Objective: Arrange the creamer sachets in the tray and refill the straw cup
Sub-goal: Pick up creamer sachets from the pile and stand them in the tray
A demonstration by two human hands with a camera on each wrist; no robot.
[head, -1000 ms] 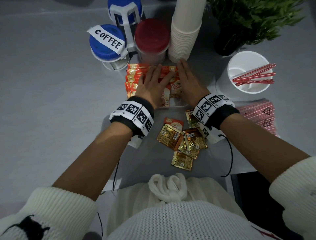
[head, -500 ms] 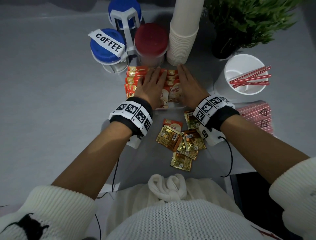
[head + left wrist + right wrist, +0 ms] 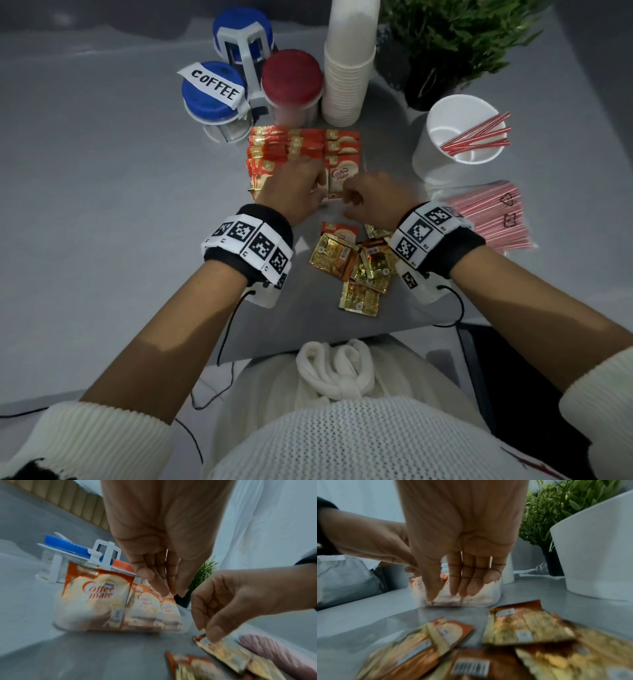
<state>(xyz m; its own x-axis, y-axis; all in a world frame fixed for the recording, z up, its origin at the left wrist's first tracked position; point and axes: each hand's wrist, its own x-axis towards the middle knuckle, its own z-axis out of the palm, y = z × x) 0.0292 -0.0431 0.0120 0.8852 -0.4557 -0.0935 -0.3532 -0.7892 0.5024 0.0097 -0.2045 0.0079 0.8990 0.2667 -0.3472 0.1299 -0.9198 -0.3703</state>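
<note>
Orange creamer sachets (image 3: 339, 144) stand in rows in a clear tray (image 3: 58, 623) at the table's middle. My left hand (image 3: 298, 181) hovers over the tray's near rows with its fingers (image 3: 163, 585) straight and pointing down, holding nothing. At the tray's near right corner, my right hand (image 3: 363, 198) hangs with loosely bent fingers (image 3: 452, 588) and holds nothing. Several loose gold and orange sachets (image 3: 346, 260) lie in a pile just behind both wrists. The white straw cup (image 3: 442, 161) at the right holds a few red-striped straws (image 3: 476, 138).
A sealed pack of pink straws (image 3: 493, 219) lies right of the pile. Behind the tray stand a blue-lidded coffee jar (image 3: 214, 92), a red-lidded jar (image 3: 293, 78), a tall stack of paper cups (image 3: 349, 68) and a potted plant (image 3: 452, 37).
Both hands have lifted off the sachets in the tray and drawn back toward its near edge. Their fingers, flat before, now point down or curl loosely.
</note>
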